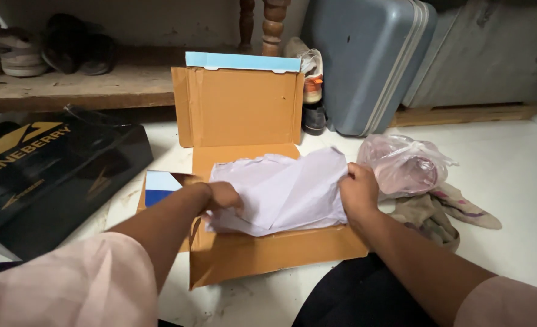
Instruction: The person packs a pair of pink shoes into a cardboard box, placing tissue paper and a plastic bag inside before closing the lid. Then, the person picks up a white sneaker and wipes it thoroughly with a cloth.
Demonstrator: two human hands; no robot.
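Both hands gripped white tissue paper (280,191) inside the open cardboard shoebox (250,181).
Left hand (223,197) and right hand (358,191) fingers pinched opposite edges; even, gentle pulling seemed wise.

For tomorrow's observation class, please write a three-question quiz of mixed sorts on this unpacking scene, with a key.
1. True or false: both hands grip the white tissue paper inside the open cardboard box.
2. Which thing lies nearest the right hand? A) black bag B) clear plastic bag C) blue suitcase
3. Fill in: the box lid stands ____, hinged at the far side.

Key:
1. True: the left hand holds the paper's left edge, the right hand its right edge.
2. B, the clear plastic bag; the black bag and blue suitcase lie farther off.
3. Open.
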